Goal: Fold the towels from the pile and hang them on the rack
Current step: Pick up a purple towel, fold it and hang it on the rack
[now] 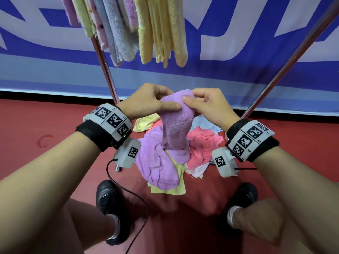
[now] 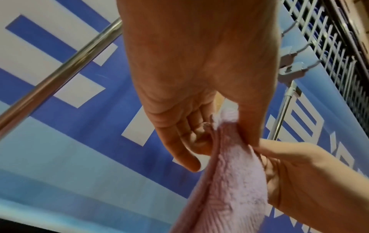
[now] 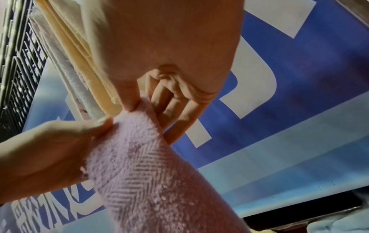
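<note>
A purple towel [image 1: 177, 123] hangs bunched from both hands above the pile [image 1: 170, 158] of purple, pink, yellow and white towels on the red floor. My left hand [image 1: 156, 99] pinches its top edge with thumb and fingers, and my right hand [image 1: 205, 103] pinches the same edge right beside it. From the left wrist, the purple towel [image 2: 229, 189] runs down from my left hand [image 2: 209, 134]. From the right wrist, the purple towel [image 3: 151, 173] hangs from my right hand [image 3: 143, 104]. Several folded towels [image 1: 132, 30] hang on the rack above.
Two chrome rack legs [image 1: 104, 66] [image 1: 286, 66] slant down on either side of the pile. A blue and white banner [image 1: 238, 43] stands behind. My two black shoes [image 1: 110, 204] stand on the floor near the pile, with a black cable [image 1: 128, 189] trailing by the left one.
</note>
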